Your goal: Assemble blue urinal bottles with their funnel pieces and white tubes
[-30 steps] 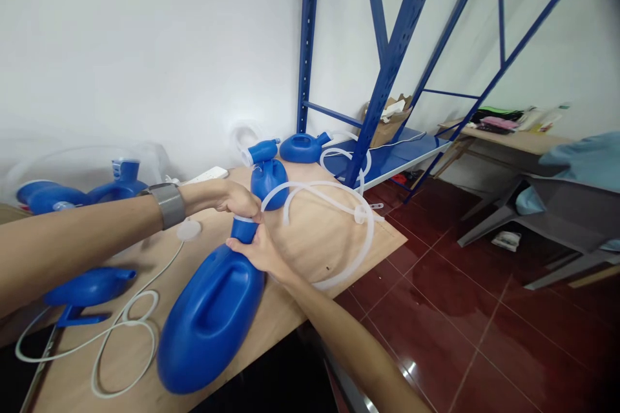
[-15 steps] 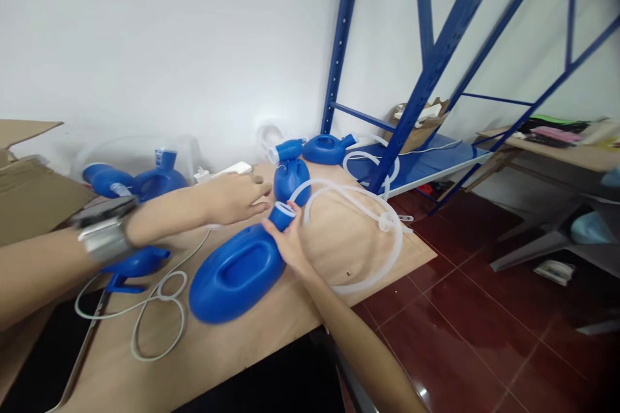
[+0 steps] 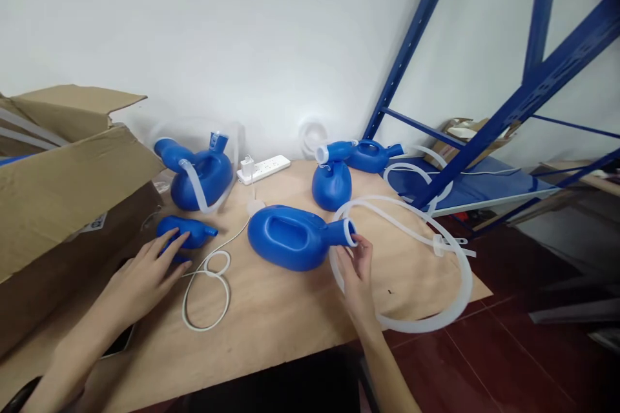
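A wooden counter [image 3: 271, 326] is seen from above, set against a white wall. The left hand [image 3: 140, 277] is laid flat on the counter with the fingers stretched out and nothing held. Its fingertips are placed against a small blue spouted piece [image 3: 191, 231]. A thin white cord [image 3: 206, 326] is coiled in a loop just beside that hand.

The right hand [image 3: 356, 271] is raised at the middle of the counter, half open, with the fingers loosely curled. Its fingertips are placed at the neck of a large blue bottle [image 3: 290, 242], which is laid on its side with the neck pointed to the right. A white tube [image 3: 458, 306] is joined at that neck and swept out in a wide loop over the counter's right end. It passes right by the right hand; whether it is pinched there cannot be told.

Three more blue bottles are set farther back: one on the left [image 3: 203, 171] with a clear hose, one in the middle [image 3: 332, 186], and one by the wall [image 3: 368, 156]. A white power strip [image 3: 264, 169] is laid between them. An open cardboard box [image 3: 58, 193] is placed at the left. A blue metal rack [image 3: 533, 87] and a red tiled floor [image 3: 508, 361] are seen at the right.
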A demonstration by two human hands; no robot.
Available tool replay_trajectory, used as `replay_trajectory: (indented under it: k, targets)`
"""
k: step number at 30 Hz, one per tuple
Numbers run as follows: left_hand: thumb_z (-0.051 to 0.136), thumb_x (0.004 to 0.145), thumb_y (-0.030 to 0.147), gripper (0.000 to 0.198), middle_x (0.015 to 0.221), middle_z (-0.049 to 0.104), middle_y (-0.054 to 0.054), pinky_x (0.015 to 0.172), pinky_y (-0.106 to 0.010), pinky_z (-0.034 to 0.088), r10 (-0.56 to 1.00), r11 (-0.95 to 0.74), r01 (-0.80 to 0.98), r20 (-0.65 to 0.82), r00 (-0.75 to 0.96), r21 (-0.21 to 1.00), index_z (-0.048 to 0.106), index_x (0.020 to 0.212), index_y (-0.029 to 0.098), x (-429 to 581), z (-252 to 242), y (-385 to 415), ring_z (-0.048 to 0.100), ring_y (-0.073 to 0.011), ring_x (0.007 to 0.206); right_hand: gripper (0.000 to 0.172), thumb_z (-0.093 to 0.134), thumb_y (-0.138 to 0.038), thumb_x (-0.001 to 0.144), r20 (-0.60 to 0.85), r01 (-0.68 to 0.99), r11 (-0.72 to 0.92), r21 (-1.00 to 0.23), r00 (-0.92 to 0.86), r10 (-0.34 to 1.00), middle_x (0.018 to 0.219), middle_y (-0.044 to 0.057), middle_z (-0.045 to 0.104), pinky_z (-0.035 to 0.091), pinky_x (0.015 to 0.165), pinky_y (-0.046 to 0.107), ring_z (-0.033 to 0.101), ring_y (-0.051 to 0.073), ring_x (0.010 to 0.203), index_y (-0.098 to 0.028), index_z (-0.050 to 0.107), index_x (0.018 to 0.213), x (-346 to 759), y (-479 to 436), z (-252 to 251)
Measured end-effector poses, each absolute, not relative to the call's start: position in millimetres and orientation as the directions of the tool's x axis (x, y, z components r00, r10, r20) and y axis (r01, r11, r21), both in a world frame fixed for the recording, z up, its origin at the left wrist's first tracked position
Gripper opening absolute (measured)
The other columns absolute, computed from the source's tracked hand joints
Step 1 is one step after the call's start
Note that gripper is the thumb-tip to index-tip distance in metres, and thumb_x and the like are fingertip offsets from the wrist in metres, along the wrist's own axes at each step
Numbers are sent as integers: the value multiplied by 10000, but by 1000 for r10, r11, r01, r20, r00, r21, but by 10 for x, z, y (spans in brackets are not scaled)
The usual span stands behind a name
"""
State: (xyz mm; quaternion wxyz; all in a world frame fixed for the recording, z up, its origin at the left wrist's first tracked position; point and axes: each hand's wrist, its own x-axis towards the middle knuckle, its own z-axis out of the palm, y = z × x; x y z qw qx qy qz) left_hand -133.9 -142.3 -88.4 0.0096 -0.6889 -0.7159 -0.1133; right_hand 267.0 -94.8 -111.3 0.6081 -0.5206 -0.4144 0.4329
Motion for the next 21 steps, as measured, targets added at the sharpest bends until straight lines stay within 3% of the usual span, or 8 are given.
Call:
replay_trajectory:
  k: [5, 8, 11, 14, 17, 19, 21]
  targets:
    - [424, 978, 496, 713, 1690, 374, -257, 1116, -661, 454, 969, 15, 992, 244, -45, 125, 435, 1592, 133, -1296, -1034, -1265, 365, -489, 1539, 417, 718, -564, 904, 163, 160, 125, -979, 257, 953, 1178, 53, 594, 468, 1059, 456, 596, 263, 1189, -268, 514, 1115, 2731, -1126, -1211]
    - [437, 974, 442, 659, 1661, 424, -255, 1093, -696, 458, 976, 8, 997, 218, -24, 72, 474, 1555, 132, -1299, -1015, -1111, 340, -493, 1549, 386, 698, -564, 918, 194, 273, 129, -953, 225, 955, 1071, 30, 584, 485, 1003, 439, 597, 247, 1064, -256, 518, 1065, 2716, -1054, -1183]
    - [459, 976, 442, 532, 1505, 595, -232, 1093, -627, 491, 961, -6, 998, 276, -13, 68, 584, 1402, 149, -1300, -959, -1068, 457, -450, 1473, 350, 668, -555, 943, 211, 318, 156, -935, 148, 966, 1058, 36, 608, 511, 982, 437, 613, 250, 1031, -247, 546, 1055, 2665, -944, -1101]
    - [503, 995, 557, 485, 1367, 675, -165, 1014, -604, 548, 947, -20, 998, 321, 2, 52, 597, 1345, 235, -1274, -869, -1131, 570, -432, 1345, 351, 654, -547, 963, 194, 310, 171, -935, 47, 980, 1192, 74, 659, 524, 1041, 476, 633, 293, 1162, -256, 606, 1152, 2609, -878, -1043]
    - [535, 983, 623, 490, 1354, 676, -104, 1021, -600, 551, 920, -41, 995, 392, 1, 93, 586, 1380, 339, -1211, -780, -1247, 602, -424, 1305, 549, 690, -521, 957, 199, 260, 206, -943, -51, 979, 1534, 86, 556, 432, 1215, 546, 509, 326, 1453, -317, 546, 1446, 2602, -908, -1041]
    - [595, 949, 621, 506, 1388, 668, -66, 1087, -587, 520, 888, -17, 983, 454, -70, 185, 580, 1410, 414, -1162, -736, -1339, 602, -412, 1320, 726, 703, -495, 959, 227, 207, 243, -948, -97, 969, 1690, 65, 400, 367, 1279, 560, 404, 309, 1557, -366, 388, 1601, 2658, -960, -1049]
    - [713, 865, 594, 576, 1456, 640, -27, 1150, -594, 469, 846, 20, 929, 489, -213, 370, 587, 1414, 475, -1128, -706, -1434, 564, -419, 1376, 760, 682, -485, 977, 257, 203, 271, -941, -97, 962, 1713, 65, 361, 346, 1296, 558, 390, 291, 1570, -372, 325, 1638, 2778, -992, -1041]
